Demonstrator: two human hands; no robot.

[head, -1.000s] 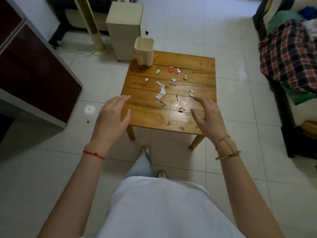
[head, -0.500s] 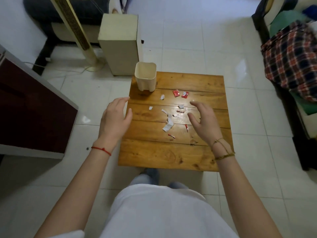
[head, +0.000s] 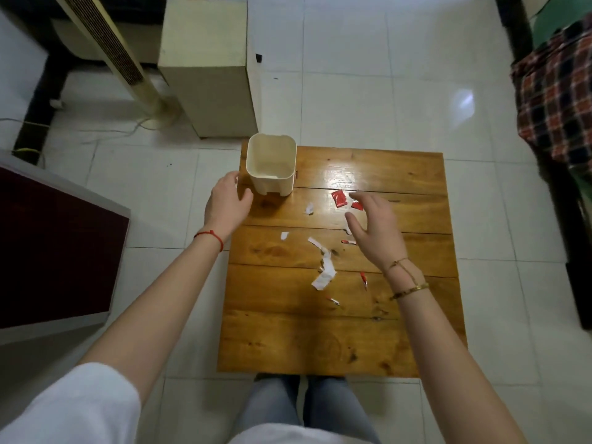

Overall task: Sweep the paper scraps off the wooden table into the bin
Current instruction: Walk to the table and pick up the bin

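Note:
A small cream bin [head: 271,165] stands upright and looks empty on the far left corner of the low wooden table [head: 320,341]. Several white and red paper scraps lie across the table's middle: a long white strip [head: 324,273], small white bits [head: 309,208], two red pieces [head: 339,198] and thin red slivers [head: 363,279]. My left hand [head: 226,203] is open just left of the bin, fingers close to its side, not gripping it. My right hand [head: 374,225] hovers open over the scraps near the red pieces and hides a few.
A cream box-shaped unit [head: 208,68] and a tower fan [head: 112,52] stand on the tiled floor behind the table. A dark red cabinet [head: 54,248] is at the left. A sofa with a plaid cloth [head: 557,91] lines the right side.
I have stepped up to the table, which now lies right below me. My left hand reached forward to the bin's side, and my right hand moved farther over the scraps.

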